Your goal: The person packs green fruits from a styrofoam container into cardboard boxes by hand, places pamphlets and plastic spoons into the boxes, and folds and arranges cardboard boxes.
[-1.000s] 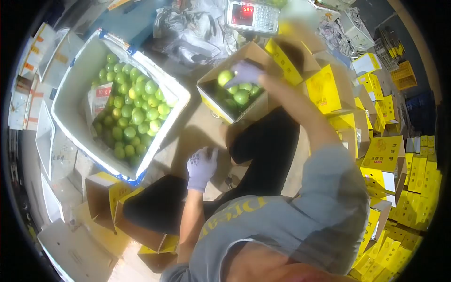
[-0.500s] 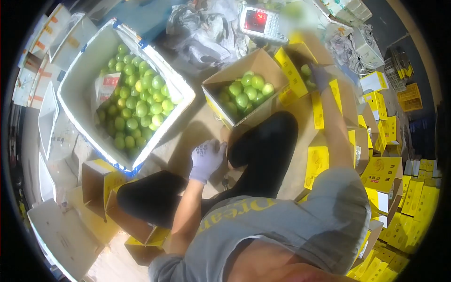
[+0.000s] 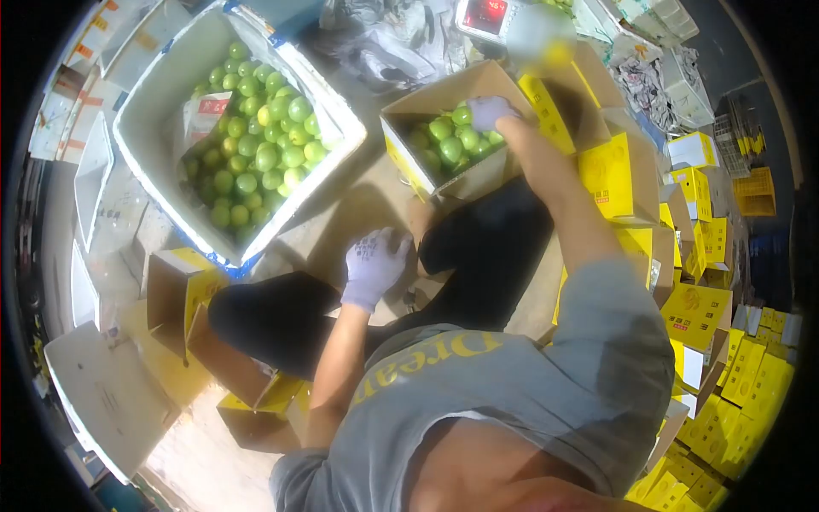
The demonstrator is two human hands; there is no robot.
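My right hand (image 3: 495,113), in a pale glove, reaches into an open cardboard box (image 3: 405,162) part-filled with round green fruit (image 3: 452,145). Its fingers curl down at the box's right side against a green fruit (image 3: 461,115), and their tips are partly hidden. My left hand (image 3: 375,266), gloved too, hangs above the floor between my legs with its fingers curled under, palm hidden. Left of the box stands a large white foam crate (image 3: 328,107) holding many more green fruit (image 3: 256,145) and a printed paper bag (image 3: 203,115).
A scale with a red display (image 3: 486,17) stands behind the box, beside crumpled plastic bags (image 3: 397,43). Yellow cartons (image 3: 612,179) line my right side, with stacked ones (image 3: 751,375) beyond. Open cartons (image 3: 183,294) and a foam lid (image 3: 102,401) lie at my left.
My right hand has moved left from a neighbouring yellow carton into the fruit box. My left hand stays almost where it was. The view has shifted slightly.
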